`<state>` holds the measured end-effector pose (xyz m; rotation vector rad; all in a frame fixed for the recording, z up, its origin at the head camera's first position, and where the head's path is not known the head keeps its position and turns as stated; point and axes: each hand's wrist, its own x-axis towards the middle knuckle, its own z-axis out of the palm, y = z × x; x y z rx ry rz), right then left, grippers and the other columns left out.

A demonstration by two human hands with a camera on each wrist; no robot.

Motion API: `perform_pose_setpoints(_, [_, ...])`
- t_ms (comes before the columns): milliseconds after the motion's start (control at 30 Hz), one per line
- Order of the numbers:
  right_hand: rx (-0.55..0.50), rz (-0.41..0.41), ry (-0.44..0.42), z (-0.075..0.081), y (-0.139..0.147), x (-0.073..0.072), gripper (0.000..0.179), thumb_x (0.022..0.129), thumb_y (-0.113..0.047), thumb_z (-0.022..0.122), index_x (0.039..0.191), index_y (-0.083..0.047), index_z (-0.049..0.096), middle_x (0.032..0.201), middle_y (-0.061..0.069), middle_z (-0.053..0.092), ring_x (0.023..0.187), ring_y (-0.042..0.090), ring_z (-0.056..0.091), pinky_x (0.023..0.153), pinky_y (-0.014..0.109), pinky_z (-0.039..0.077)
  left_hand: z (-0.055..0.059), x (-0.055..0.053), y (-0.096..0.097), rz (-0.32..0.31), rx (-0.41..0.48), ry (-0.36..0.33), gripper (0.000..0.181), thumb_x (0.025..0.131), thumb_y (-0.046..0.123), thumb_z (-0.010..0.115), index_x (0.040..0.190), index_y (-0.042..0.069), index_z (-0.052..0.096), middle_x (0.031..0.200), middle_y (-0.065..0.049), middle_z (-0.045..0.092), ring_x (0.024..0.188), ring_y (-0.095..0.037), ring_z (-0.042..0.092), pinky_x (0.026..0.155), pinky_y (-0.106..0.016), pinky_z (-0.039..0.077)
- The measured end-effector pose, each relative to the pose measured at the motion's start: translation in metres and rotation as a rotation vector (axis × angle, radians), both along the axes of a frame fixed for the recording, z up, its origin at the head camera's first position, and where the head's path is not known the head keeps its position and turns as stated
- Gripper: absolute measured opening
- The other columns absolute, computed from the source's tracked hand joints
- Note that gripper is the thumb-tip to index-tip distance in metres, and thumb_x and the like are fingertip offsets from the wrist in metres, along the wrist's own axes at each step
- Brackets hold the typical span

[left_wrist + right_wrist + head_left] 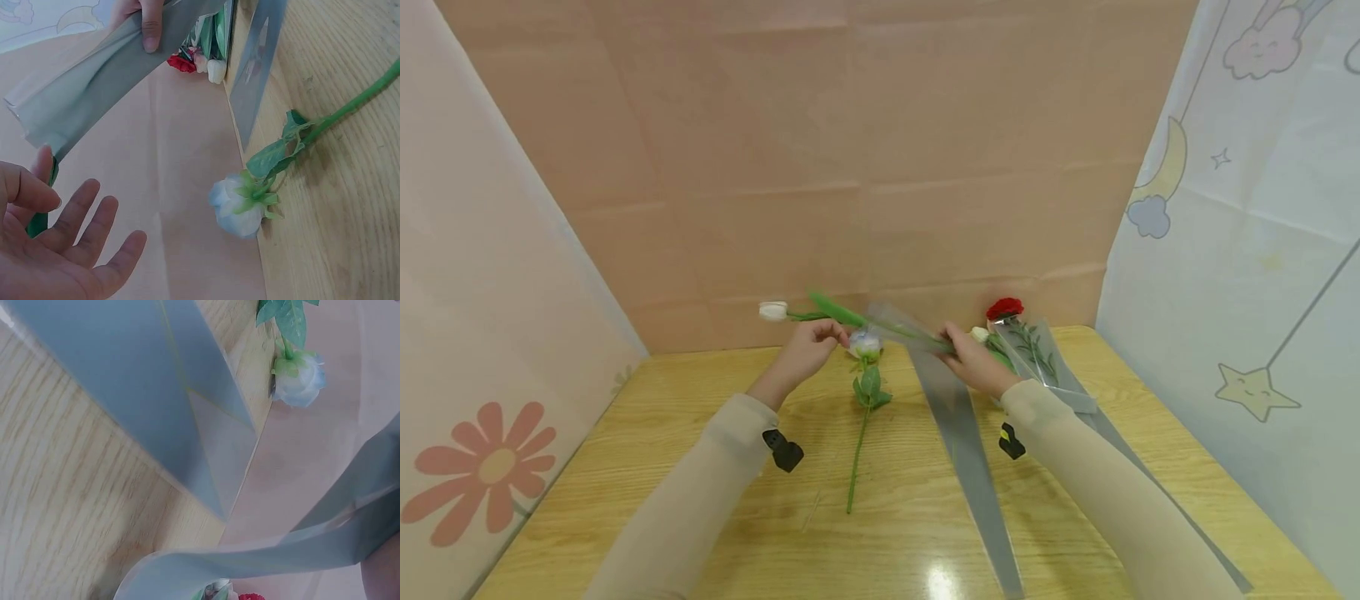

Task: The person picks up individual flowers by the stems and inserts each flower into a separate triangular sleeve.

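Observation:
A white tulip [772, 311] with a long green leaf [835, 308] is held up across the far side of the table, its bloom to the left. My left hand [808, 346] pinches its green part between thumb and index finger, the other fingers spread in the left wrist view. My right hand [973, 362] grips the narrow end of a translucent grey sleeve [87, 87], which surrounds the tulip's lower stem. Beneath the tulip, a pale blue-white rose [866, 343] lies on the table, its stem pointing towards me.
A flat grey sleeve [962, 450] lies right of the rose. Further right, another sleeve [1078, 402] contains a red flower [1004, 309], a white tulip [980, 334] and leafy sprigs. A pinkish-tan backdrop [865, 167] stands behind the wooden table [662, 450], with printed cloths on both sides.

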<state>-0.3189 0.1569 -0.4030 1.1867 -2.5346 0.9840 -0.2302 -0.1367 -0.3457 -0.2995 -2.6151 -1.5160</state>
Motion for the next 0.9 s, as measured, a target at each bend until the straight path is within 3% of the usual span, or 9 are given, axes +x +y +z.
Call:
perform_pose_setpoints(200, [-0.002,0.010,0.019,-0.001,0.003,0.004,0.018,0.094,-0.003,0.061,0.104,-0.004,0.045,0.092,0.009,0.058,0.079,0.019,0.055,0.071,0.036,0.048,-0.009,0.010,0.004,-0.032,-0.020,-0.063,0.021,0.101,0.008,0.045,0.095,0.008,0.065,0.126,-0.010,0.061,0.127,-0.030,0.050,0.105,-0.052,0.040])
perform_pose_setpoints(333, [-0.006,0.012,0.020,-0.002,0.005,0.007,0.017,0.095,-0.004,0.061,0.105,-0.004,0.047,0.094,0.009,0.061,0.080,0.019,0.056,0.071,0.037,0.049,-0.014,0.018,0.012,-0.055,-0.032,-0.092,0.019,0.101,0.013,0.048,0.101,0.008,0.067,0.122,-0.011,0.062,0.123,-0.028,0.053,0.103,-0.050,0.042])
perform_pose_setpoints(433, [-0.005,0.008,0.013,-0.002,0.005,0.007,0.017,0.095,-0.005,0.060,0.106,-0.004,0.047,0.095,0.009,0.061,0.080,0.020,0.057,0.072,0.037,0.048,-0.020,0.019,0.022,-0.060,0.015,-0.126,0.020,0.099,0.020,0.055,0.106,0.007,0.068,0.116,-0.010,0.066,0.111,-0.024,0.059,0.096,-0.046,0.047])
perform_pose_setpoints(500, [0.004,0.005,0.008,-0.003,0.005,0.008,0.017,0.095,-0.007,0.060,0.106,-0.004,0.047,0.096,0.008,0.060,0.081,0.019,0.057,0.072,0.037,0.048,-0.022,0.021,0.033,-0.044,0.091,-0.172,0.026,0.097,0.028,0.059,0.110,0.007,0.068,0.113,-0.009,0.068,0.103,-0.020,0.062,0.094,-0.046,0.049])
perform_pose_setpoints(600, [0.004,0.005,0.002,-0.004,0.004,0.008,0.016,0.096,-0.007,0.059,0.105,-0.005,0.046,0.095,0.009,0.060,0.080,0.019,0.057,0.072,0.036,0.048,-0.022,0.025,0.051,0.015,0.308,-0.256,0.037,0.093,0.036,0.064,0.114,0.005,0.067,0.107,-0.007,0.070,0.093,-0.016,0.064,0.094,-0.045,0.050])
perform_pose_setpoints(667, [0.005,0.005,-0.008,-0.004,0.004,0.009,0.016,0.096,-0.008,0.059,0.105,-0.006,0.045,0.095,0.009,0.060,0.080,0.019,0.057,0.071,0.036,0.048,-0.021,0.028,0.063,0.082,0.454,-0.275,0.041,0.090,0.040,0.067,0.112,0.005,0.066,0.101,-0.004,0.070,0.088,-0.015,0.063,0.090,-0.041,0.052])
perform_pose_setpoints(767, [0.004,0.003,-0.015,-0.005,0.004,0.009,0.016,0.097,-0.008,0.059,0.105,-0.006,0.045,0.096,0.009,0.061,0.078,0.018,0.056,0.071,0.035,0.047,-0.020,0.032,0.076,0.181,0.642,-0.253,0.038,0.088,0.041,0.070,0.103,0.005,0.068,0.089,0.001,0.068,0.082,-0.016,0.061,0.077,-0.033,0.054])
perform_pose_setpoints(900, [0.003,-0.004,0.002,-0.005,0.005,0.010,0.017,0.096,-0.007,0.059,0.104,-0.005,0.046,0.095,0.009,0.060,0.078,0.018,0.055,0.071,0.036,0.047,-0.021,0.032,0.088,0.292,0.782,-0.191,0.031,0.084,0.041,0.074,0.086,0.011,0.067,0.077,0.005,0.065,0.072,-0.013,0.059,0.065,-0.025,0.051])
